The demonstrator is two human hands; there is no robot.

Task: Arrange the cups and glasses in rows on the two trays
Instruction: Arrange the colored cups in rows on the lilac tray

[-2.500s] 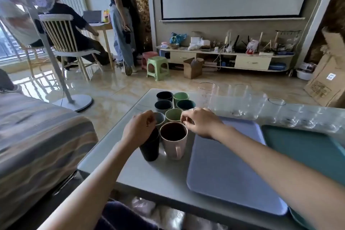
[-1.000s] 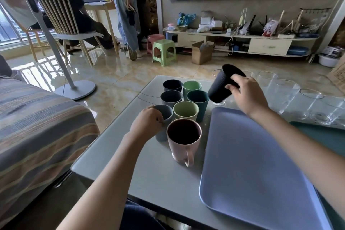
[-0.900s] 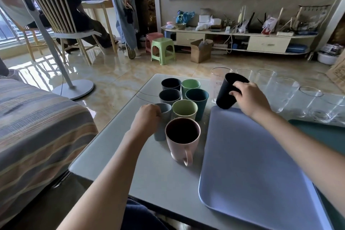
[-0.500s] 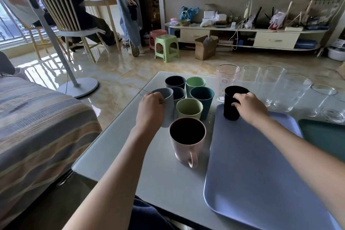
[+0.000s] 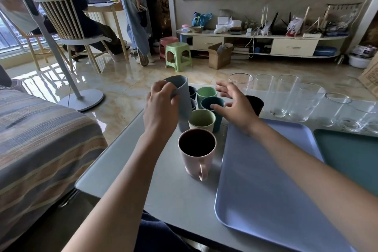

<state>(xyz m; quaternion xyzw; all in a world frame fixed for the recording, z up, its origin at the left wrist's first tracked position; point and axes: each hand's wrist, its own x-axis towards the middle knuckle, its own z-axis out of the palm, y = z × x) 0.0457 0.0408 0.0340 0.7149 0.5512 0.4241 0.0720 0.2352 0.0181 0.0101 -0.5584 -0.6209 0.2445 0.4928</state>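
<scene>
My left hand (image 5: 160, 111) grips a grey-blue cup (image 5: 182, 96) and holds it lifted above the cluster of cups. My right hand (image 5: 235, 107) hovers with spread fingers over the teal cup (image 5: 212, 104), holding nothing. Behind it a black cup (image 5: 254, 104) stands at the far left corner of the lilac tray (image 5: 266, 180). A pale green cup (image 5: 201, 119), a green cup (image 5: 206, 93) and a pink mug (image 5: 196, 151) stand on the table. Several clear glasses (image 5: 286, 94) line the far edge. The teal tray (image 5: 351, 155) lies at the right.
The grey table (image 5: 126, 165) ends close to a striped sofa (image 5: 41, 139) at the left. Beyond it are a standing fan (image 5: 81, 99), chairs, stools, two people and a low cabinet along the wall.
My right hand has let go of the black cup on the lilac tray and moved left over the cup cluster. My left hand has lifted the grey-blue cup higher.
</scene>
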